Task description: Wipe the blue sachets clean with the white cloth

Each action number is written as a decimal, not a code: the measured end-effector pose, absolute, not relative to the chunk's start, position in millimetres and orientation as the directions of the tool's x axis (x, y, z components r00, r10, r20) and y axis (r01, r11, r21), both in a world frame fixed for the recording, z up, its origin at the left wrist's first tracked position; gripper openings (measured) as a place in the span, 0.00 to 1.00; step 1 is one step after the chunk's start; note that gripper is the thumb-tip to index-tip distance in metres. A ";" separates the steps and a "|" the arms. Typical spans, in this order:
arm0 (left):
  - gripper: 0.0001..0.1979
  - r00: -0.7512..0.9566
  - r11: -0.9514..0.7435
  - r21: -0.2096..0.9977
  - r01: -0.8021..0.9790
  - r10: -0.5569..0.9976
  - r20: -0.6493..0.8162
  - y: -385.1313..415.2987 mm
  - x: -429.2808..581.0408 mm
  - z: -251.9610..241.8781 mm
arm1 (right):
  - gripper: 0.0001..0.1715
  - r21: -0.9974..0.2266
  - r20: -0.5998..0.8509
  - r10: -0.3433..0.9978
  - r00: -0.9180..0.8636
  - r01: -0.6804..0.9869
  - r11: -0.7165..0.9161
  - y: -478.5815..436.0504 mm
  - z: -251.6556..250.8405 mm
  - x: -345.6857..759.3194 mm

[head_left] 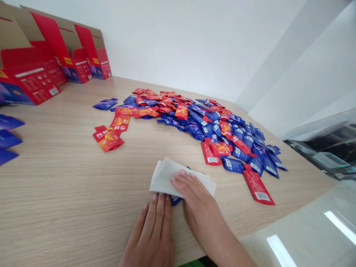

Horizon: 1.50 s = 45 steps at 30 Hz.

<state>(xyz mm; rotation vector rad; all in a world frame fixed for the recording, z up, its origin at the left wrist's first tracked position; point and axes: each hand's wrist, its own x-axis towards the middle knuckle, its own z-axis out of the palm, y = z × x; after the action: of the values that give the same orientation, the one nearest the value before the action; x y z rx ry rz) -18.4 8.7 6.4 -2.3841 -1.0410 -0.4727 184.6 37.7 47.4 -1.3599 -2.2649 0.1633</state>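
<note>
My right hand (194, 200) lies flat, fingers stretched, on a white folded tissue (167, 174) near the table's front edge. A blue sachet (175, 200) peeks out from under the tissue between my hands. My left hand (152, 233) rests flat on the wooden table (61, 193), its fingertips touching the tissue's near edge. Behind them spreads a wide heap of red and blue sachets (200, 118).
Open red and blue cardboard boxes (41, 74) stand at the back left. A few blue sachets (8, 137) lie at the left edge. A small group of red sachets (111, 135) sits apart from the heap. A glossy surface (306, 230) adjoins the table's right side.
</note>
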 end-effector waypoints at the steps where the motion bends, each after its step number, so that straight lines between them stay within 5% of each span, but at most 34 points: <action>1: 0.29 0.638 -0.583 -0.282 0.762 0.598 0.486 8.2 -17.8 7.9 | 0.41 -0.346 0.338 0.887 -0.316 0.834 0.429 38.6 46.3 198.1; 5: 0.31 0.607 -0.577 -0.224 0.786 0.646 0.464 3.5 -13.3 12.6 | 0.31 -0.368 0.360 0.932 -0.038 0.912 0.180 33.1 51.2 241.0; 8: 0.31 0.591 -0.576 -0.194 0.794 0.658 0.465 0.8 -10.9 15.4 | 0.30 -0.461 0.409 0.911 0.046 0.872 0.163 22.2 63.0 228.8; 15: 0.25 0.618 -0.611 -0.189 0.769 0.633 0.467 -0.3 -11.6 31.9 | 0.43 -0.391 0.351 0.858 -0.375 0.774 0.498 17.9 62.1 169.1; 21: 0.31 0.518 -0.534 -0.106 0.839 0.724 0.456 -9.2 -7.5 28.4 | 0.32 -0.351 0.340 0.939 -0.054 0.919 0.180 25.0 53.4 228.5; 25: 0.32 0.517 -0.534 -0.094 0.840 0.736 0.437 -12.4 -3.3 24.7 | 0.30 -0.451 0.401 0.911 0.096 0.887 0.105 18.0 66.8 225.8; 30: 0.26 0.544 -0.555 -0.103 0.826 0.734 0.407 -8.7 -4.9 33.4 | 0.39 -0.413 0.390 0.852 -0.350 0.760 0.501 17.7 70.6 171.9; 32: 0.25 0.576 -0.573 -0.137 0.808 0.719 0.388 -7.2 -7.3 38.0 | 0.39 -0.367 0.341 0.836 -0.429 0.758 0.539 22.9 65.6 167.1; 36: 0.26 0.581 -0.581 -0.150 0.800 0.688 0.436 -3.0 -9.1 45.4 | 0.35 -0.390 0.323 0.933 -0.158 0.876 0.283 28.3 57.7 200.7; 40: 0.23 0.439 -0.502 0.014 0.865 0.768 0.466 10.3 -3.4 52.6 | 0.28 -0.519 0.292 0.944 0.153 0.855 0.022 21.0 58.9 239.5; 45: 0.19 0.460 -0.503 -0.012 0.864 0.782 0.420 29.4 4.0 59.5 | 0.23 -0.679 0.280 0.904 0.322 0.732 -0.051 12.2 61.4 247.2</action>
<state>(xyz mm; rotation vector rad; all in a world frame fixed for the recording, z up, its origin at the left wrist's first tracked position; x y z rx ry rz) 4.0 29.4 59.5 -2.4864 -1.4261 -0.5387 247.2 12.2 61.4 -1.8242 -1.4556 0.2849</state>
